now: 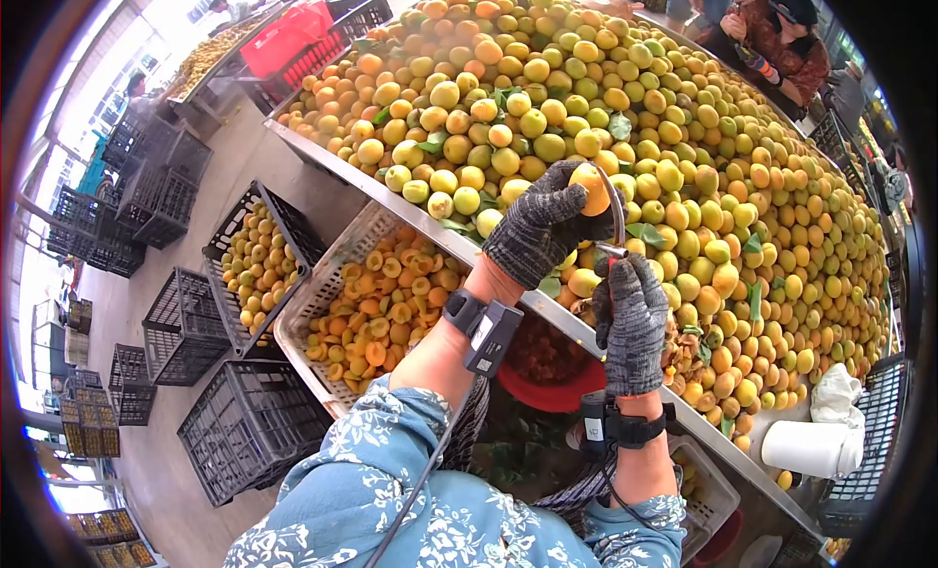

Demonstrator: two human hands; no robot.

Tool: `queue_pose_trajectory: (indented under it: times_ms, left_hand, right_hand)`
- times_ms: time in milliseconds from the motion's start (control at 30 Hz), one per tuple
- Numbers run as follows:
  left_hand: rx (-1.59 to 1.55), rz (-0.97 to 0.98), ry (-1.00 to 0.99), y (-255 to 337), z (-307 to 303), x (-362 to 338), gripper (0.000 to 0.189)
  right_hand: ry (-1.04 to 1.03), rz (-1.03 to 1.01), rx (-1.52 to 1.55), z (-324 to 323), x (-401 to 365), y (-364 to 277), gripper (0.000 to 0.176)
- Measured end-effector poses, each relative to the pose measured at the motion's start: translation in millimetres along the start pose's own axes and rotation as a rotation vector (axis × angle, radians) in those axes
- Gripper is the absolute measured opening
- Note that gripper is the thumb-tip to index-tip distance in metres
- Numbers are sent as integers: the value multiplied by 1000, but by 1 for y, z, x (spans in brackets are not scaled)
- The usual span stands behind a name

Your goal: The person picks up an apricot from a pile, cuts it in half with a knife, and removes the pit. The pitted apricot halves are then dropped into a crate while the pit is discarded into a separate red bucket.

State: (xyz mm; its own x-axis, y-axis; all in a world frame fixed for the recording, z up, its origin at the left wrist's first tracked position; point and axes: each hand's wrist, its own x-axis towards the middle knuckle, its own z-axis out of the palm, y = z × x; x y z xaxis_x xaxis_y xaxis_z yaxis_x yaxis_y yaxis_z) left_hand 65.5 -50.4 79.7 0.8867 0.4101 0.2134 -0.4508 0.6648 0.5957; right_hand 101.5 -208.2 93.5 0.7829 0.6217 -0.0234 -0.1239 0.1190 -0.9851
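Left hand, gloved, has its fingertips closed on the left and underside of one orange fruit, held up just above the near part of the heap. Right hand, also gloved, is nearer and a bit to the right, fist wrapped round the handle of a curved metal tool. The tool's arc runs up the fruit's right side toward its far end, on it or right beside it; from where I'm standing can't tell if it's in the flesh. Grip looks sensible: fruit's right face is exposed, left fingers mostly off the arc. Watch item is the left fingertips close to the top of the curve; I'd tuck them back further onto the left side. Best control, in my view: short light strokes, right wrist steady, turn the fruit with the left instead of forcing the metal round. Ease off pressure if the fruit gives; ripe ones probably squash or slip in knit gloves. Holding it up above the loose fruit is good, gives the tool clearance. Elbows low, and mind the cable by the left forearm so it doesn't drag. White crate of cut pieces is left of the left forearm, below the metal table edge; red tub is under that edge, between the forearms. Both within easy reach, so no need to lean.
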Motion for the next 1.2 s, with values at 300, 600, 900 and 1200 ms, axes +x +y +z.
queue_pose_trajectory:
  times_ms: [300,600,900,1200]
  left_hand:
    - [43,-28,-8,-4,10,-1,56]
    - [382,-93,-9,-15,18,-4,42]
    - [-37,-105,50,-19,32,-11,33]
    - [213,-107,16,-17,29,-5,45]
  right_hand:
    - [48,101,218,-2,-1,4,18]
    - [17,146,271,-12,2,4,15]
    - [89,51,179,-4,-3,18,14]
    - [75,4,116,-12,-4,13,14]
